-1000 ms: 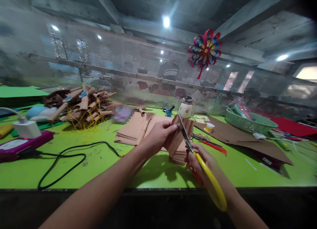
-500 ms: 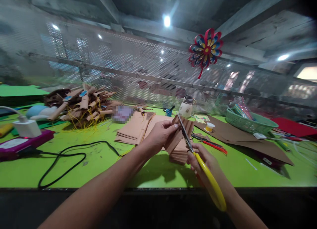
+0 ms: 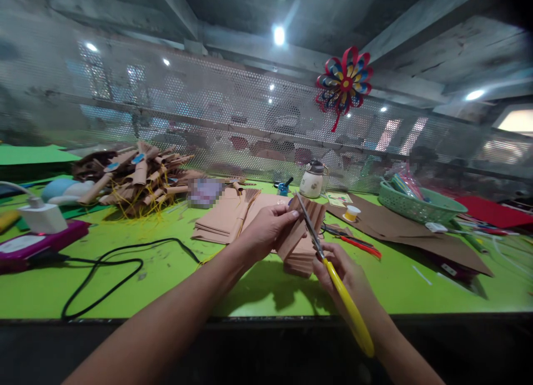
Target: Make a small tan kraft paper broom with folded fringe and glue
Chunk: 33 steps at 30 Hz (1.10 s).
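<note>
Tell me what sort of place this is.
Probably a paper-craft workshop: the left hand holds brown paper, the right hand scissors, and rolled paper pieces lie heaped on the green table.

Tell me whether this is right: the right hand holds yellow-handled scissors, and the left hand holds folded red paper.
Not quite: the paper's colour is wrong. The head view shows the left hand holding folded brown paper. The right hand does hold the yellow-handled scissors.

left grip (image 3: 264, 229): brown paper (image 3: 292, 236) | right grip (image 3: 352, 277): yellow-handled scissors (image 3: 348, 305) | green table (image 3: 166, 288) below
</note>
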Available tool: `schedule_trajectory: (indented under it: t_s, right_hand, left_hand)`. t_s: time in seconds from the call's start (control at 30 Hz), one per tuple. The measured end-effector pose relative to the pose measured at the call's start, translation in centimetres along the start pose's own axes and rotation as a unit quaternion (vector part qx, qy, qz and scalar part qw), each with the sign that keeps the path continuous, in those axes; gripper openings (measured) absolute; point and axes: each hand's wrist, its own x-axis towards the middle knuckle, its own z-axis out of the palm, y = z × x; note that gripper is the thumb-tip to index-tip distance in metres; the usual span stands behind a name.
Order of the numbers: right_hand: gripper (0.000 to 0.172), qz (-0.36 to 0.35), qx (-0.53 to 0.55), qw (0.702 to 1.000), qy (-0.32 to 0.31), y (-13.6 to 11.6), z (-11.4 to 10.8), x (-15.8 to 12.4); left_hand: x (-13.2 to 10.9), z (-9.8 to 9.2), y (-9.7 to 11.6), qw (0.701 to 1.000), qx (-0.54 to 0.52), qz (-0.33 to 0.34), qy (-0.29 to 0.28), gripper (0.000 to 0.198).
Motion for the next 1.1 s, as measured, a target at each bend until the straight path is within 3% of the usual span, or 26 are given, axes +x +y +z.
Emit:
schedule_trajectory:
  t_s: [0.17, 0.47, 0.73, 0.9, 1.1]
  right_hand:
    - [0.037, -0.002, -0.006, 0.999, -0.033, 0.1, -0.48, 0.05]
    - [0.041, 0.005, -0.003, 1.0, 0.021, 0.19, 0.25, -0.19]
    - [0.045, 0.007, -0.004, 1.0, 0.026, 0.14, 0.37, -0.12]
    - [0.044, 0.008, -0.008, 0.999, 0.035, 0.21, 0.45, -0.17]
    - [0.048, 0.023, -0.008, 0.999, 0.033, -0.05, 0.45, -0.35]
  left_hand:
    - [0.24, -0.41, -0.31, 0.999, 0.019, 0.016, -0.024, 0.017]
    - [-0.04, 0.14, -0.12, 1.0, 0.013, 0.01, -0.014, 0.018]
    - [-0.03, 0.22, -0.04, 1.0, 0.024, 0.008, -0.007, 0.022]
    - [0.07, 0.04, -0.21, 0.998, 0.037, 0.028, -0.032, 0.019]
    - [-0.09, 0.05, -0.21, 1.0, 0.007, 0.002, -0.03, 0.018]
